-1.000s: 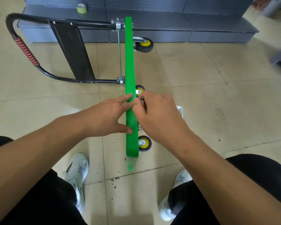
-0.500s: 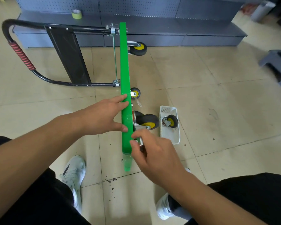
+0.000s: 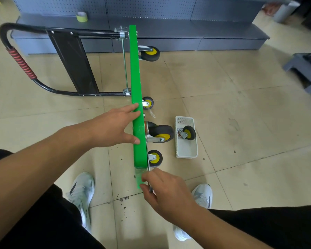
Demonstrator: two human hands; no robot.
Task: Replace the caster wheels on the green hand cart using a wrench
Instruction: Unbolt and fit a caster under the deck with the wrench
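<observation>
The green hand cart [image 3: 135, 69] stands on its side, its platform seen edge-on, with its black folding handle [image 3: 18, 62] lying to the left. Several yellow-hubbed casters stick out to the right; the largest caster [image 3: 161, 133] sits mid-platform, and a smaller one [image 3: 154, 158] is near the close end. My left hand [image 3: 111, 128] rests on the platform's left face, fingers straight and reaching the top edge. My right hand [image 3: 165, 191] grips a slim metal wrench [image 3: 148, 170] at the platform's near corner. Most of the wrench is hidden in my fist.
A white plastic basket [image 3: 186, 153] on the tiled floor right of the cart holds a loose caster [image 3: 187, 133]. Grey shelving with a tape roll [image 3: 82, 16] runs along the back. A grey stool [image 3: 305, 72] stands far right. My shoes flank the cart's near end.
My right hand has slid with the wrench from the middle of the platform down to its near corner, uncovering the large caster. My left hand stays on the platform.
</observation>
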